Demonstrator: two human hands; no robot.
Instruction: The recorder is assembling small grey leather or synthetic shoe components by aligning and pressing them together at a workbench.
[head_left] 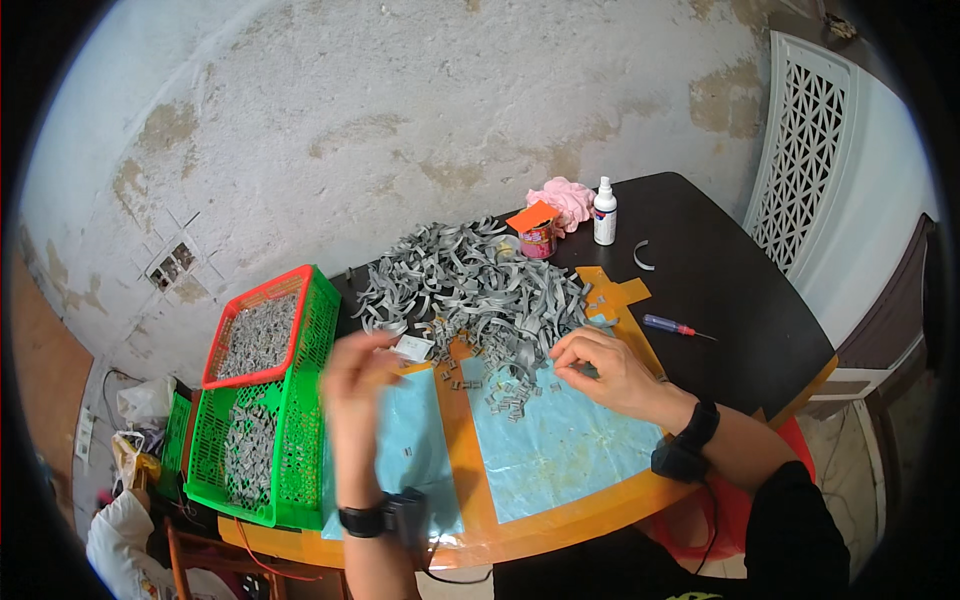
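Working over small grey clip-like pieces (517,408) on pale-blue plastic sheet (560,470), toward front edge of black table (710,250). My right hand (605,372): fingertips drawn together, contents unclear. Left hand (355,385) blurred, can't tell grip. I'd pinch singly, clear of curved grey strips (480,270) heaped beyond.

So this dark tabletop (760,275) is packed. Two blue sheets (570,450) cover the near side, orange tape (468,450) running between them and along the edge. Big messy heap of grey strips (470,275) toward the wall, small grey bits (512,405) spilling off its front. Green basket (310,420) at the left end, then a can (538,240), pink cloth (572,203), white bottle (605,218), one stray curved strip (641,257) and a screwdriver (668,325) over on the right.
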